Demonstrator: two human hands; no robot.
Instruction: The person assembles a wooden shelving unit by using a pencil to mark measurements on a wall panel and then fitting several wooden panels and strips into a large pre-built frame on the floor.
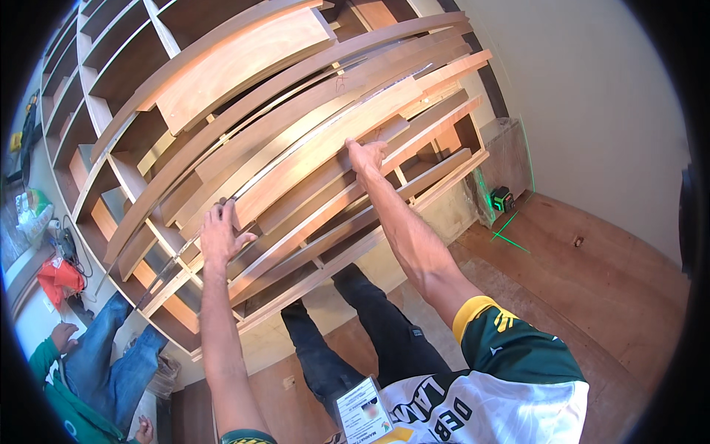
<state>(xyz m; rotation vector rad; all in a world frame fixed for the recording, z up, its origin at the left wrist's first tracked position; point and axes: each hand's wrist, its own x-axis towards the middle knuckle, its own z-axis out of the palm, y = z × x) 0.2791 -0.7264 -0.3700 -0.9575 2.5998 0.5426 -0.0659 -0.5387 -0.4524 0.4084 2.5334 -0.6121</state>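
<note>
A long, pale wooden board lies slantwise across an open wooden shelf frame, among other strips. My left hand is at the board's left end, fingers over its corner and thumb stretched out to the right. Farther up and to the right, my right hand grips the board's near edge, its fingers partly curled. Part of the grip under each hand is hidden. A thin, shiny strip runs along the board's far side.
Curved wooden strips and a wide panel lie on the frame beyond. At right, a laser level casts green lines on the plywood floor near a pale wall. A co-worker in jeans sits lower left, near a red bag.
</note>
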